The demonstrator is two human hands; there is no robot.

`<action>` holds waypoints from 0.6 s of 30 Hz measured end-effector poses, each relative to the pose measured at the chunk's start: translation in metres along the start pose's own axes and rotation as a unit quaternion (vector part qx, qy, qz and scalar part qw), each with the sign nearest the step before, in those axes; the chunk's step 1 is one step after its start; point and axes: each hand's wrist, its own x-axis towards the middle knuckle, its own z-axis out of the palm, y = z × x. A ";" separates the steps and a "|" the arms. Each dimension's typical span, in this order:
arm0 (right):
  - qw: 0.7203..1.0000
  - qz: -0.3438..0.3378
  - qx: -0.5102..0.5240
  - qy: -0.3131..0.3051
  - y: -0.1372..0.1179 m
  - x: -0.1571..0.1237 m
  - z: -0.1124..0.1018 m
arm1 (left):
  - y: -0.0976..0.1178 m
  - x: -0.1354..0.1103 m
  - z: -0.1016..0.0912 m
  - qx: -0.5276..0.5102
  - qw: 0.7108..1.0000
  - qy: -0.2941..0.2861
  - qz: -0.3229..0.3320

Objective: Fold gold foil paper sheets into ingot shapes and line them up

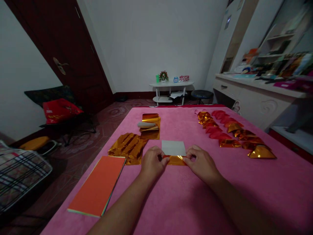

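A sheet of gold foil paper lies on the pink-covered table in front of me, its near edge folded over so the gold side shows. The far part shows its pale grey back. My left hand pinches the fold at its left end between thumb and fingers. At the right end, my right hand pinches the same fold. Left of my hands is a fanned pile of gold foil sheets. Beyond it sits a stack of gold foil with a grey rolled piece on it.
An orange-topped stack of paper lies at the table's left edge. Rows of folded gold and red foil pieces are on the right. Past the table stand a white side table and a dark stool; a cabinet is at right.
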 end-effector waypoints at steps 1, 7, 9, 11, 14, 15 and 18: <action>1.000 0.004 -0.008 0.002 -0.001 0.000 0.000 | 0.001 0.000 0.000 0.007 1.000 -0.003 0.000; 0.999 0.023 -0.039 0.026 0.000 -0.002 0.004 | 0.007 -0.006 -0.002 0.043 0.998 0.040 0.027; 0.998 0.024 -0.057 0.028 0.000 -0.003 0.005 | 0.011 -0.009 -0.004 0.074 0.993 0.042 0.076; 0.996 0.015 -0.084 0.024 -0.003 -0.004 0.004 | 0.015 -0.011 -0.006 0.121 0.980 0.008 0.160; 0.988 -0.022 -0.147 0.035 -0.009 -0.007 0.004 | 0.020 -0.014 -0.006 0.192 0.946 -0.070 0.252; 0.984 -0.046 -0.165 0.045 -0.011 -0.008 0.005 | 0.022 -0.015 -0.005 0.213 0.937 -0.086 0.262; 0.976 -0.149 -0.149 0.064 -0.022 -0.014 0.016 | 0.023 -0.017 -0.002 0.261 0.924 -0.101 0.259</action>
